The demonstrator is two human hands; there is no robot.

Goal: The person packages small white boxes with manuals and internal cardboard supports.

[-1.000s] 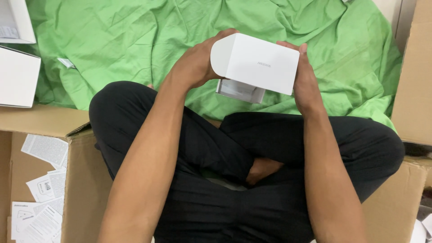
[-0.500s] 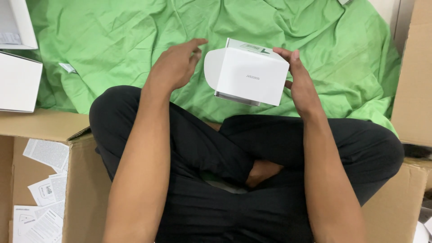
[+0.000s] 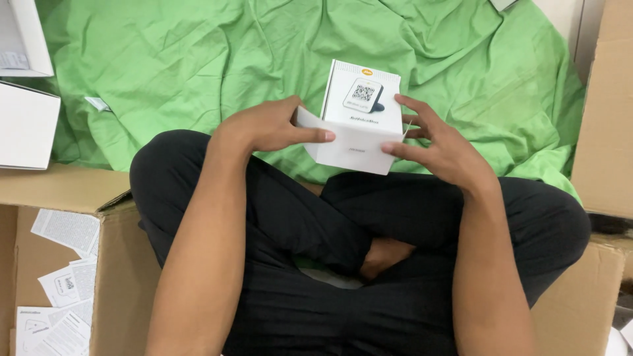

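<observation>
Fingers (image 3: 310, 135) of both hands grip the white box (image 3: 359, 118) by its side edges above the green cloth (image 3: 198, 59).

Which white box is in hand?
The small white box with the picture panel, held between left hand and right hand; the plain white boxes lie far left.

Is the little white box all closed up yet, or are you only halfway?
About halfway, it seems. Done: the small white box is upright, lifted above the lap, in both hands. In hand: the left hand presses on a side flap, and the right hand steadies the other side. Left: that flap sticks out, not tucked. Paper leaflets lie in the cardboard carton.
</observation>
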